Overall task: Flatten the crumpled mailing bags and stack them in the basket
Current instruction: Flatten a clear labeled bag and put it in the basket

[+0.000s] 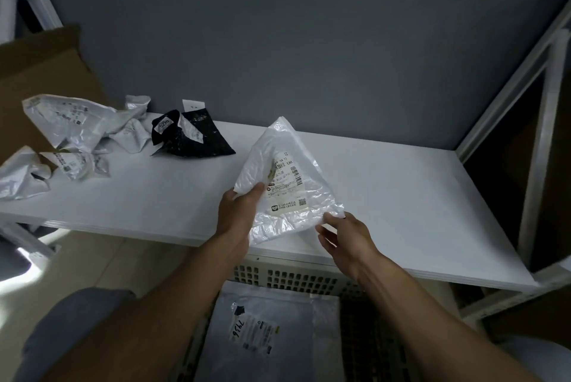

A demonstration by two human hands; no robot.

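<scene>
A grey wall filled the back, and a white shelf ran across in front of it. White frame posts rose at its right end. A cardboard sheet leaned at the far left, behind the shelf's left end.

Below the near edge of the shelf stood the basket. The shelf edge hid the top of its perforated far wall, and both forearms crossed over its sides. One flattened bag lay flat inside it, label up.

A pile of crumpled white bags sat on the shelf's left end, partly in front of the cardboard. A crumpled black bag lay just beside the pile, between it and the hands.

The held bag, white and mostly smoothed, was tilted up above the middle of the shelf, near the front edge and apart from the black bag. The left hand gripped its left corner, thumb on top and fingers hidden beneath. The right hand pinched its lower right corner with curled fingers. A printed label faced up on the held bag, its left edge under the left thumb.
</scene>
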